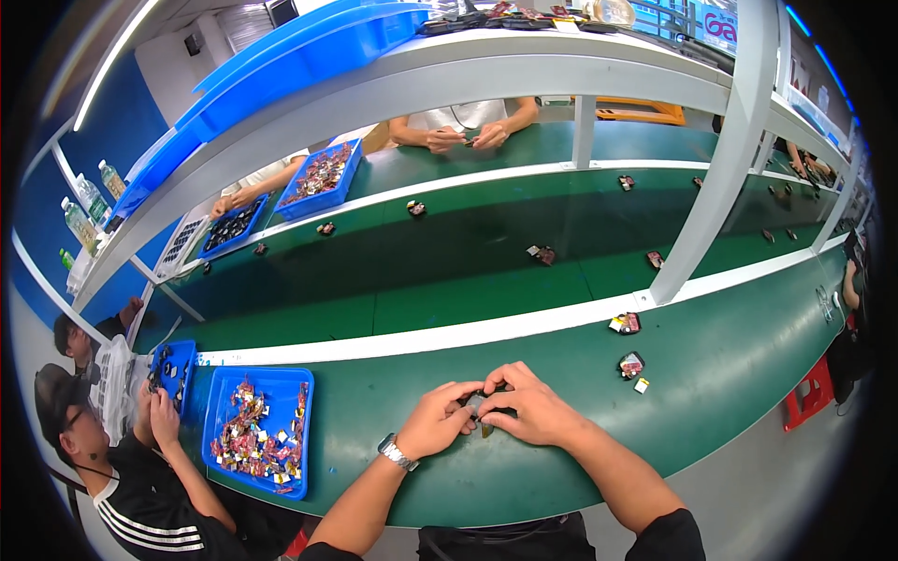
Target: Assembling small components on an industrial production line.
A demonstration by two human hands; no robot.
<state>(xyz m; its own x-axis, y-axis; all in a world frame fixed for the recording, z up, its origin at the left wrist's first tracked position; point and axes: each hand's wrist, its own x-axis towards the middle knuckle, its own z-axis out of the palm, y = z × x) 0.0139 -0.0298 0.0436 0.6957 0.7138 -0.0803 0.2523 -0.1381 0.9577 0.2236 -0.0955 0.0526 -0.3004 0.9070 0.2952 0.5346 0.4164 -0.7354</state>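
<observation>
Both my hands meet over the green tabletop point(412, 505) and grip one small grey and dark part point(476, 404). Its details are mostly covered by my fingers, and a yellowish tab sticks out below. My left hand point(436, 423) pinches it from the left; a metal-band watch point(398, 453) is on that wrist. From the right, my right hand point(531, 409) closes its fingertips on the same part. Left of my hands is a blue tray point(213, 397) of small red, black and white parts. To the right lie two small dark-and-red parts with white-yellow tabs, the nearer one point(630, 365) and the farther one point(625, 323).
A white rail point(421, 337) separates the tabletop from a green conveyor point(449, 280) carrying scattered parts. A white post point(720, 168) and overhead shelf point(524, 70) stand ahead. At left, a co-worker's hands point(161, 416) work beside another blue tray point(190, 353). More co-workers sit across.
</observation>
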